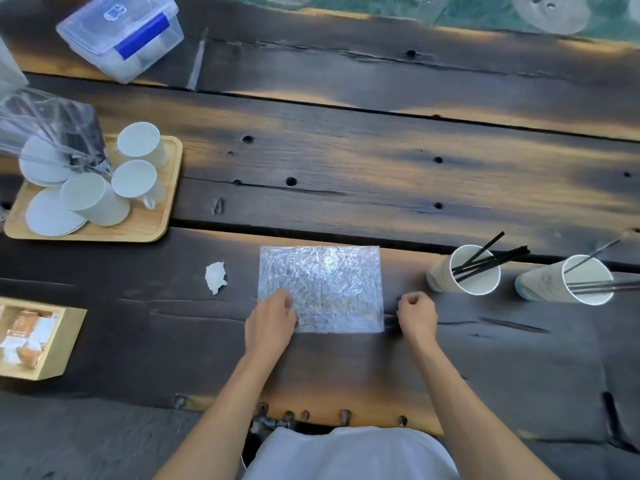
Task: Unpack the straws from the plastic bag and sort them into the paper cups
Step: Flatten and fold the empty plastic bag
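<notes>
The bag (321,288) lies flat and crinkled on the table (346,161). The left hand (272,322) rests on its near-left corner, fingers curled onto the plastic. The right hand (416,315) sits just off its right edge, loosely fisted, holding nothing visible. Black straws (485,259) stand in two cups (464,270) to the right.

Two paper cups (464,270), one bag (320,289)

A crinkled plastic bag (320,289) lies flat on the dark tabletop (346,161), the left hand (272,322) pressing its near corner. The right hand (417,315) is curled just beside it. Black straws (491,256) stand in two paper cups (462,270).
</notes>
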### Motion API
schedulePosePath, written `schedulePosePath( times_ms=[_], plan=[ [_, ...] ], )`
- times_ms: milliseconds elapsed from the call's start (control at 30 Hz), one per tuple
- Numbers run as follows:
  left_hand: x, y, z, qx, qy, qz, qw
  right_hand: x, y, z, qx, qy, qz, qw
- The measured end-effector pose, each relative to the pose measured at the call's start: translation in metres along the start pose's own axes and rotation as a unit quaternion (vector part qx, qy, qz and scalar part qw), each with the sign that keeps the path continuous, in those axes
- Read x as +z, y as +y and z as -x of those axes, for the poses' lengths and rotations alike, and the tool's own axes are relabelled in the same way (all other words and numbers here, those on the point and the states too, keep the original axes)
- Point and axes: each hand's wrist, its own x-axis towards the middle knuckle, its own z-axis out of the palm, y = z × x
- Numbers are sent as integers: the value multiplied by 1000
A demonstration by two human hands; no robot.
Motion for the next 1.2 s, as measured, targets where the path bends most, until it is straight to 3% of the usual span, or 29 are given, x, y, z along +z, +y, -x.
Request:
schedulePosePath(
  times_ms=[67, 133, 267, 567, 733, 967, 1033, 1100, 1133, 1200],
  plan=[
    [4, 6, -9, 125, 20, -81, 989, 9, -17, 0, -45, -9, 45, 998],
    [10, 10, -21, 172, -28, -154, 973, 20, -31, 0, -52, -31, 67, 996],
    [20, 12, -33, 132, -140, -184, 964, 37, -33, -5, -14, -72, 77, 994],
    [26, 23, -30, 125, -146, -177, 965, 19, -47, -11, 38, -120, -48, 991],
    [32, 36, -31, 121, -145, -183, 965, -2, -55, -6, -30, -166, -104, 980],
    [47, 53, -26, 142, -121, -158, 970, 4, -82, 31, -208, -227, -21, 951],
    [46, 49, -28, 139, -102, -118, 978, 20, -84, 39, -225, -244, -4, 943],
    [40, 40, -30, 109, -78, 28, 991, 39, -83, 46, -234, -259, 16, 937],
    [34, 35, -32, 74, -65, 147, 984, 48, -83, 48, -234, -271, 29, 933],
    [21, 24, -31, -6, -13, 351, 936, 63, -81, 52, -226, -296, 63, 926]
  ],
)
